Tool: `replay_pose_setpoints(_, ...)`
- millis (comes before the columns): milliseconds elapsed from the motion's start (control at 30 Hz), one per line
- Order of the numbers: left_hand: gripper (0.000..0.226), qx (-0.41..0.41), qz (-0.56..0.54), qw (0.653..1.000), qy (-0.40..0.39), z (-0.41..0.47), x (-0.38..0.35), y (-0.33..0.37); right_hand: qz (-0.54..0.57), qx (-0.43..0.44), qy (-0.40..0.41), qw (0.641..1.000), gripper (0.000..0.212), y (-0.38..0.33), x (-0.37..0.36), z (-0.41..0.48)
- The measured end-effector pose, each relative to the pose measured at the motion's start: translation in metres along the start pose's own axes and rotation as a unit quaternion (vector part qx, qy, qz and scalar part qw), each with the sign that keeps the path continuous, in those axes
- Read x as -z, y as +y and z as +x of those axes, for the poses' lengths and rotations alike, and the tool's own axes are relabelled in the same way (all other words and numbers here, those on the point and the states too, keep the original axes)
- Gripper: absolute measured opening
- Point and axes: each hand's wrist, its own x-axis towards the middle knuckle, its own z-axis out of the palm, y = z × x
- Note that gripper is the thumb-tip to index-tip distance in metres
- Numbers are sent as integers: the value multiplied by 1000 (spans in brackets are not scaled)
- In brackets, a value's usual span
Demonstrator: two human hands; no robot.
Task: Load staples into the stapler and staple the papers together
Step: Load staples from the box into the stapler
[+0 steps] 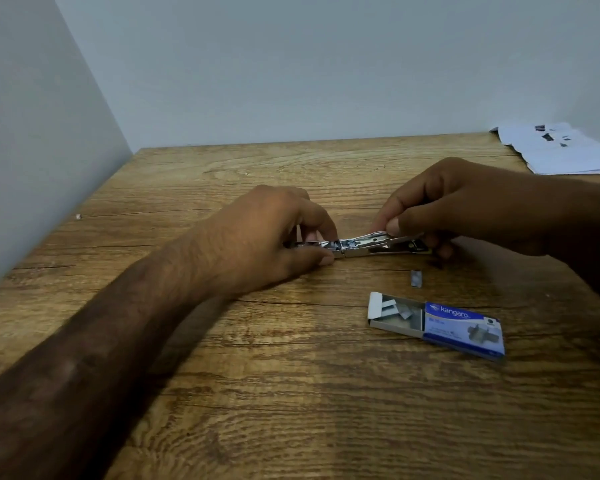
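Both hands pinch the stapler [361,244]: left hand [260,237], right hand [465,206]; likely rigid, slick metal, best held by its ends.

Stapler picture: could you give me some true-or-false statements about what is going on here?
1. Both the left hand and the right hand hold the stapler. True.
2. The staple box is closed. False: its tray is slid out, with staples showing.
3. The papers lie under the stapler. False: they lie at the far right of the table, away from the stapler.
4. A loose staple strip lies on the table between stapler and box. True.
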Motion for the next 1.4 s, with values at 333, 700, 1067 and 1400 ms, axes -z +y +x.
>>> replay_pose_setpoints(333,16,24,-16,999,-25,-5,14,-10,-45,22,-32,998,23,4,9,-3)
replay_pose_setpoints(700,18,45,-333,937,97,-1,10,-19,-57,64,-5,996,13,5,8,-2)
replay_pose_setpoints(1067,17,27,-331,931,148,8,-20,-1,42,132,92,986,30,-1,-11,4)
replay_pose_setpoints(1400,19,22,-348,919,182,13,-26,-9,234,159,87,955,46,8,-10,8)
